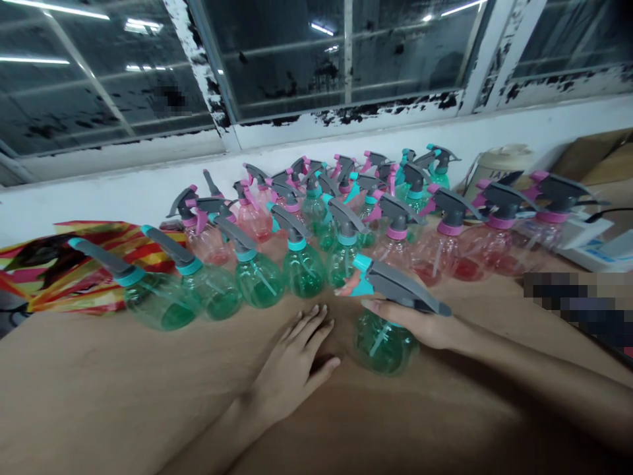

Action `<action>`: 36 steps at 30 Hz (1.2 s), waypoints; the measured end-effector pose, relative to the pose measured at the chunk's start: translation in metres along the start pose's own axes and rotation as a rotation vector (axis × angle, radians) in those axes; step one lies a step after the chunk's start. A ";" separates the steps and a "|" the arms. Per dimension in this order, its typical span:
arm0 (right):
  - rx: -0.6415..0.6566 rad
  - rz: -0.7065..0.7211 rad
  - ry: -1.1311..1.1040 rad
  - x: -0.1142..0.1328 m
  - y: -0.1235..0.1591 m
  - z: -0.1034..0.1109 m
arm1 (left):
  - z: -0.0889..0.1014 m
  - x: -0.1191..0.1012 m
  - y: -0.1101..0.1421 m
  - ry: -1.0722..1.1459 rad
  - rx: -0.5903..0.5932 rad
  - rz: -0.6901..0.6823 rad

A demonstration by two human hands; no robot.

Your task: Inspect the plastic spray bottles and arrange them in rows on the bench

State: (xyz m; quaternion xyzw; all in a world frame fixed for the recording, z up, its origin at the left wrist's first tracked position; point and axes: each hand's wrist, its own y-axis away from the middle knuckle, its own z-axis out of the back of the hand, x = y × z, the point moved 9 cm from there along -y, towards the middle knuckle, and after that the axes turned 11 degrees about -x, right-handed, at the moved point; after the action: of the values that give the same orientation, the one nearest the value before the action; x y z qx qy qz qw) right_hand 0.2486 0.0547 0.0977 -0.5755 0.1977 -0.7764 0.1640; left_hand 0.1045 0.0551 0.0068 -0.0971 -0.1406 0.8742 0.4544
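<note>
My right hand (420, 320) is wrapped round the neck of a green spray bottle (386, 346), just under its grey and turquoise trigger head. Clear green plastic and a pale dip tube show below my fingers. To the left, my left hand (299, 363) lies flat on the wooden table (123, 396) with its fingers spread and nothing in it. Beyond both hands runs a front row of spray bottles. Its left part has green ones, such as the green bottle (305, 274); its right part has pink ones, such as the pink bottle (435, 257).
More pink and green spray bottles crowd behind the front row, against the white wall (123, 191). A colourful plastic bag (99, 264) lies at the left. On the right are a whitish tub (504, 161), cardboard (593, 155) and white boxes (588, 237). Windows (287, 59) stand above.
</note>
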 end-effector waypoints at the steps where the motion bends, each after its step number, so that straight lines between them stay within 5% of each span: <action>1: 0.003 0.004 -0.032 0.001 0.000 0.000 | 0.000 0.000 0.000 0.002 0.002 0.004; 15: 0.025 -0.066 -0.076 -0.002 0.004 -0.005 | 0.002 0.000 0.000 0.016 -0.022 -0.004; 25: -0.098 -0.021 0.099 -0.001 0.006 0.005 | 0.001 0.000 0.000 0.018 -0.010 0.004; 36: -0.027 -0.105 -0.007 -0.012 0.008 -0.001 | 0.000 0.000 0.001 0.008 -0.022 -0.009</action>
State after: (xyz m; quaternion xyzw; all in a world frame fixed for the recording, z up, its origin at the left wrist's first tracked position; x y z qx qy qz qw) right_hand 0.2508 0.0537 0.0837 -0.5901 0.1774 -0.7790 0.1161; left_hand 0.1038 0.0543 0.0065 -0.1050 -0.1486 0.8702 0.4578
